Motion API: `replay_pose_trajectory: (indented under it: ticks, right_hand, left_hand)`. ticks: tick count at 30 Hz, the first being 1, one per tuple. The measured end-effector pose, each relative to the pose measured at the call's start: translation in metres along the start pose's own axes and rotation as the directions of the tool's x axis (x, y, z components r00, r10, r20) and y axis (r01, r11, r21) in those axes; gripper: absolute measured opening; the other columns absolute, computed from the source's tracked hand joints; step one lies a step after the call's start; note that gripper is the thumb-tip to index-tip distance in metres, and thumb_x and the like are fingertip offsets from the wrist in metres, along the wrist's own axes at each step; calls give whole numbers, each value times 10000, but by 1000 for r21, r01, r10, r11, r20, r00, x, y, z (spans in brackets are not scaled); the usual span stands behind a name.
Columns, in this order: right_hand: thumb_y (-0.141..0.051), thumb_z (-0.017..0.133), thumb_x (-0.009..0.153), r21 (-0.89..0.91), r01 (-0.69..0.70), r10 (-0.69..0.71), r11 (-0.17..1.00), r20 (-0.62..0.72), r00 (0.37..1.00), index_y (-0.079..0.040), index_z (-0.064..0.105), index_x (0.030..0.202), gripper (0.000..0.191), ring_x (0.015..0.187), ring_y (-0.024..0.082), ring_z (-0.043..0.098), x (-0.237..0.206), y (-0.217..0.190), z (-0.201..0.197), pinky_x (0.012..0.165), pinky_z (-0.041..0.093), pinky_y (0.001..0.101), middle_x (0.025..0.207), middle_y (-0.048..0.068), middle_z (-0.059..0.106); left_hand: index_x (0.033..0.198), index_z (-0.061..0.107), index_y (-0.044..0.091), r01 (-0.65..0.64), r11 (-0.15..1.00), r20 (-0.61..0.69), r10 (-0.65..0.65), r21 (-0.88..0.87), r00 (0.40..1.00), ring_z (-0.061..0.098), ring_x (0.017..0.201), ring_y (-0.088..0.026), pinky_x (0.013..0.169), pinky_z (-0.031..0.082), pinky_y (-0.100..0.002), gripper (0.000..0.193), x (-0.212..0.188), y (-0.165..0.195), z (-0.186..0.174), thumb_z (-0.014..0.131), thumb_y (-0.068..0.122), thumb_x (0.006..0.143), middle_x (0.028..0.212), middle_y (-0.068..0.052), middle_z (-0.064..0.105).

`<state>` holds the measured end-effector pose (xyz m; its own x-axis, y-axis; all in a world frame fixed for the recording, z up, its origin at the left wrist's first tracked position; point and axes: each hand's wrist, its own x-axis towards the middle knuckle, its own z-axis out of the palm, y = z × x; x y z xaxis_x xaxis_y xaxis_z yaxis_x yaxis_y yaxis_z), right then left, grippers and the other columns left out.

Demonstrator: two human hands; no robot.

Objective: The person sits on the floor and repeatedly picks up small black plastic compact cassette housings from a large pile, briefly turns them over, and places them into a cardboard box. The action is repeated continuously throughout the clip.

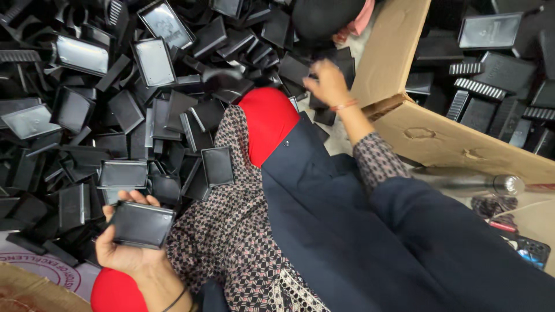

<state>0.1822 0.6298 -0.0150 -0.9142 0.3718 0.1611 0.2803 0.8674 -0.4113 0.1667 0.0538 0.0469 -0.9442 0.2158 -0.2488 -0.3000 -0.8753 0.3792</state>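
Note:
My left hand (124,248) at the lower left holds a flat black rectangular plastic tray (141,224), fingers curled round its edges. My right hand (328,82) reaches out at the upper middle, blurred, with fingers spread over the black plastic pieces (292,69) near a cardboard box (439,136). Whether it grips anything is unclear. My lap, in patterned cloth and a dark garment, fills the lower middle.
A large heap of black plastic trays and lids (115,104) covers the left and top. More black parts (491,75) lie beyond the cardboard box at the right. A metal cylinder (497,185), a phone (532,249) and cords rest at the right edge.

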Motion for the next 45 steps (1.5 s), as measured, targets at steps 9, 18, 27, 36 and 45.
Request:
replay_pose_trajectory:
  ticks: [9,18,27,36,45]
  right_hand:
    - [-181,757,907,160,57,-49,986,-50,998,-43,621,917,193,829,284,659,-41,0,22,730,518,408,893,116,667]
    - [-120,670,1082,756,-580,-458,-303,418,784,-2,578,1212,198,1000,165,681,-100,-254,-9,911,560,355,1127,68,681]
    - [-283,862,805,583,680,-757,445,-160,633,-62,552,1443,743,1304,392,573,-100,-317,27,1104,466,425,1391,277,591]
    - [-275,833,855,861,258,-733,438,176,657,-84,662,1377,582,1251,321,673,-127,-343,60,1082,513,397,1348,197,673]
    - [-242,762,900,624,699,-886,350,-21,463,29,536,1388,602,1195,430,636,-122,-350,32,1006,539,434,1319,303,614]
  left_hand:
    - [939,653,160,88,984,19,-92,153,996,590,1348,-452,1131,486,-593,189,-3,-17,-1,577,41,813,1418,-232,625]
    - [1260,657,19,395,915,-105,-387,79,916,707,1027,-258,906,575,-401,468,24,-106,50,645,387,972,1206,-141,705]
    - [1300,625,-19,-55,815,-216,218,577,952,635,1112,-237,970,505,-370,509,-3,-62,25,627,380,983,1240,-113,672]
    - [1428,498,16,-280,912,-314,372,299,874,615,1169,-252,1034,498,-366,791,13,-45,-5,304,656,1006,1296,-155,651]
    - [1042,609,47,-178,978,-422,117,-108,899,647,896,-253,812,569,-383,706,14,-38,-17,392,715,967,941,-118,651]
